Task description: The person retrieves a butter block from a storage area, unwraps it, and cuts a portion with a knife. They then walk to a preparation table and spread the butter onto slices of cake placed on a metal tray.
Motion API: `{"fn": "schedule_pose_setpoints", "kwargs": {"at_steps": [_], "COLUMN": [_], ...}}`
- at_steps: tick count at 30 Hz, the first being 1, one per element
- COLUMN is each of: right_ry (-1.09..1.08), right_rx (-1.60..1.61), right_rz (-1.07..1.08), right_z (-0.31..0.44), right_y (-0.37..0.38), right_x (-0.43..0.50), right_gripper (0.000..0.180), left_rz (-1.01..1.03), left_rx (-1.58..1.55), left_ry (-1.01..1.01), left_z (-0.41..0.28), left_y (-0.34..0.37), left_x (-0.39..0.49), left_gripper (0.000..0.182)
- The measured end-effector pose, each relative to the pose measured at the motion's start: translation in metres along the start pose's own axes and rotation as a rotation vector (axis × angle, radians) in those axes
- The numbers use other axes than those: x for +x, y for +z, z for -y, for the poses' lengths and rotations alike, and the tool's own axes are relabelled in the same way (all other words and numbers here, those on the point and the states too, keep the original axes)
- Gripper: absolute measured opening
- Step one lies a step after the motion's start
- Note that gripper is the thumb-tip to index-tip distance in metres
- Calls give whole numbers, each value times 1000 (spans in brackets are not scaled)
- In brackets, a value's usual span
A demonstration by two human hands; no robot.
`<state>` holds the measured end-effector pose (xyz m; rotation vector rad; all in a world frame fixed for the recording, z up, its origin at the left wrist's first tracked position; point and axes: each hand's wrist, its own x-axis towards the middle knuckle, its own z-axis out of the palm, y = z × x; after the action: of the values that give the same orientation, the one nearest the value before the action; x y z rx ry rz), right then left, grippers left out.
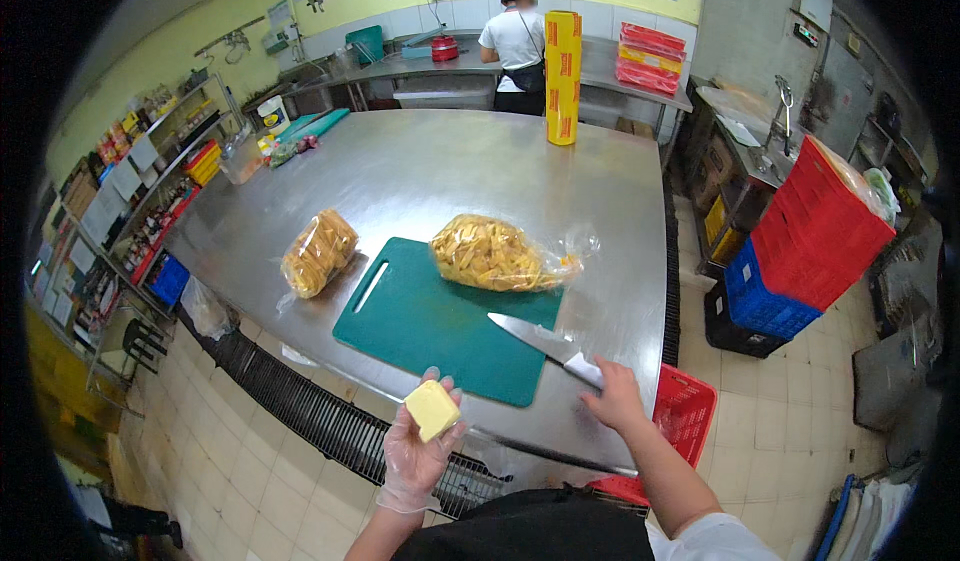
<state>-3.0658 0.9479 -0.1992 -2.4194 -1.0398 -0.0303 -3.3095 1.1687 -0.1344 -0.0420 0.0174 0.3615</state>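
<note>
My left hand [424, 441], in a clear plastic glove, holds a pale yellow block [432, 409], butter or cheese, in front of the table's near edge. My bare right hand [619, 392] is at the white handle of a chef's knife [544, 340]; whether its fingers grip the handle cannot be made out. The knife's blade lies over a green cutting board [450, 336], with the tip pointing left. On the board's far right corner rests a clear bag of yellow-brown strips [491, 253]. A second bag of similar strips [321, 253] lies left of the board.
The steel table [420, 163] carries an upright yellow roll box [563, 77] at its far side. A red plastic crate [686, 411] is below its right edge. Stacked crates [787, 283] stand farther right. Behind the table, a person [517, 43] faces the back counter. Shelves [142, 186] line the left.
</note>
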Motion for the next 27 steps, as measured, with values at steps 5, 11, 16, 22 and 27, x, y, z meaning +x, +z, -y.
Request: {"fn": "schedule_pose_setpoints", "kwargs": {"at_steps": [5,11,16,22,27], "right_ry": [9,-24,412,334,211], "right_rx": [-75,123,1031,1276,1328], "right_rz": [192,264,671,742,653], "right_z": [-20,-37,-32,-9,14], "right_y": [34,8,-9,-29,-37], "right_x": [37,30,52,56,69], "right_gripper": [54,42,42,39,34], "left_rz": [-11,-132,-108,-112,7], "left_rx": [9,-34,113,83,179], "left_ry": [26,50,62,138,69], "left_z": [10,36,50,54,50], "left_y": [-3,-23,-14,-5,-7], "left_x": [16,24,37,52,53], "left_gripper": [58,69,60,50,60]}}
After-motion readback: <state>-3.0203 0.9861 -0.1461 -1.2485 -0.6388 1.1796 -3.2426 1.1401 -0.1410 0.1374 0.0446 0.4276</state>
